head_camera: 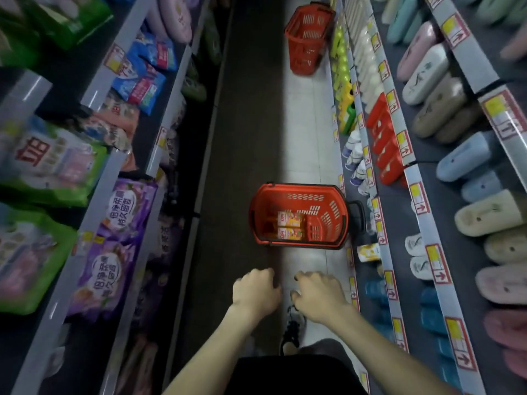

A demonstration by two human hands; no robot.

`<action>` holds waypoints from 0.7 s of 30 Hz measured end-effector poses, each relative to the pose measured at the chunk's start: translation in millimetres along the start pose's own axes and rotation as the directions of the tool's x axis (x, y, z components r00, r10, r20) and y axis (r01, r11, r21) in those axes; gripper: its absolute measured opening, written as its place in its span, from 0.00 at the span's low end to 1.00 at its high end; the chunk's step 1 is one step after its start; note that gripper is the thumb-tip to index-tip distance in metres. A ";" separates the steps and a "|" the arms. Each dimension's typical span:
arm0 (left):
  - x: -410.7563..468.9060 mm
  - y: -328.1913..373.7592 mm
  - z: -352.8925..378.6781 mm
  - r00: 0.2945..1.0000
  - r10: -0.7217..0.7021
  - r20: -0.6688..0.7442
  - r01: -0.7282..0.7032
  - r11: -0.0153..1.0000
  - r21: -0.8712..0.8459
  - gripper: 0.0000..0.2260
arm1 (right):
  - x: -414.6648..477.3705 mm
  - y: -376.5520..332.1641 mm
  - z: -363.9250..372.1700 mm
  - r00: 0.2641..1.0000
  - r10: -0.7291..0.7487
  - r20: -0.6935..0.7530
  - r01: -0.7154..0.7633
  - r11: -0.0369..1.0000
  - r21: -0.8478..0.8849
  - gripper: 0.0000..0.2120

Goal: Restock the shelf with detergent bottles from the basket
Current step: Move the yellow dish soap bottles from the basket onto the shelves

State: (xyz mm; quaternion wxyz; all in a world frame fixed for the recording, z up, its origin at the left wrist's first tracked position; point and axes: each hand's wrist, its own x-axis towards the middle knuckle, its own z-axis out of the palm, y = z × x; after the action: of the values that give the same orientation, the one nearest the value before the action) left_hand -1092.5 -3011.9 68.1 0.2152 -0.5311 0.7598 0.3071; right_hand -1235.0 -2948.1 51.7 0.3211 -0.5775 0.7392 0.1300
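Red plastic marks the basket (268, 201) in the head view: it sits on the aisle floor (302, 143) at 12 o'clock from your hands. Two detergent bottles (288, 219) with yellow-orange labels lie side by side on its bottom, toward its 9 o'clock half. Its dark handle (358, 215) hangs at its 3 o'clock side, against the foot of the right shelf (399, 212).

Your left grip (256, 292) and right grip (319, 295) hover side by side above the floor, at 6 o'clock of the basket and clear of it. Both have loosely curled fingers and hold nothing.

A yellow-and-white bottle (368, 252) lies on the lowest shelf level at about 4 o'clock of the basket. Rows of slippers (484, 215) fill the higher levels at 3 o'clock. Purple bags (125, 212) and green bags (57, 166) line the left shelf at 9 o'clock. A second red basket (308, 35) stands farther down the aisle at 12 o'clock.
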 end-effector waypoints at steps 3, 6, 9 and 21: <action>28.5 5.9 -6.5 0.999 -0.032 0.024 0.032 0.999 -0.023 0.14 | 28.4 12.1 -9.4 0.999 -0.011 0.037 0.011 1.000 -0.005 0.21; 61.3 5.2 -14.9 0.996 -0.061 0.072 0.063 0.998 -0.031 0.14 | 60.9 18.9 -19.4 0.998 -0.030 0.062 0.032 0.999 -0.020 0.20; 99.3 1.6 -26.1 0.990 -0.066 0.124 0.073 0.996 -0.051 0.15 | 99.1 24.5 -25.3 0.994 -0.052 0.097 0.056 0.998 -0.037 0.22; 250.5 -22.7 -100.4 0.981 -0.028 0.193 0.059 0.986 -0.158 0.14 | 253.2 41.0 -84.6 0.982 0.104 0.159 -0.102 0.995 -0.021 0.22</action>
State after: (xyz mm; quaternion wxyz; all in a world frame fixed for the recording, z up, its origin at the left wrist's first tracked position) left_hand -1157.2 -3256.4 -28.8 0.2492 -0.5317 0.6964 0.4125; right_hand -1333.0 -3178.6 -49.6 0.3685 -0.5284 0.7390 0.1971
